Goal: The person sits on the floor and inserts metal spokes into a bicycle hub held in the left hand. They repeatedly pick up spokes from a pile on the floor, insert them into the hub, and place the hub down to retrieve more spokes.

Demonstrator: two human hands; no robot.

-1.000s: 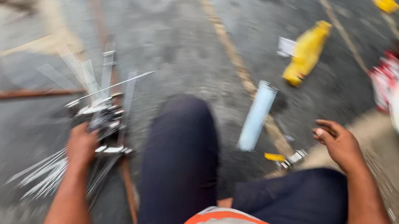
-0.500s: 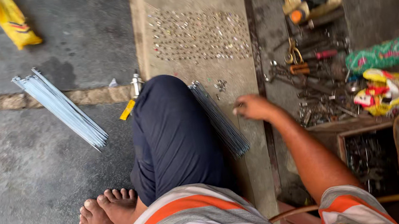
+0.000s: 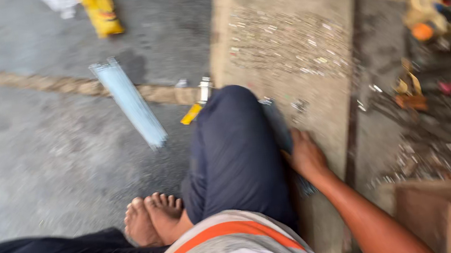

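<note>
1 hand (image 3: 306, 156), 2 spoke bundles (image 3: 130, 102), 1 yellow bag (image 3: 98, 10), 2 bare feet (image 3: 153, 216).

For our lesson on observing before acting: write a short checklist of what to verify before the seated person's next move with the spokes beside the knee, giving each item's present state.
1. Right hand rests on the bundle of thin rods by the knee: ok.
2. Fingers closed round that bundle: cannot tell, the picture is blurred.
3. Left hand in view: not ok, it is out of frame.
4. Second bundle of pale rods lies apart on the ground, left of the knee: ok.
5. Small metal pieces stay spread on the concrete slab: ok.
6. Bare feet away from the rods: ok.
</note>
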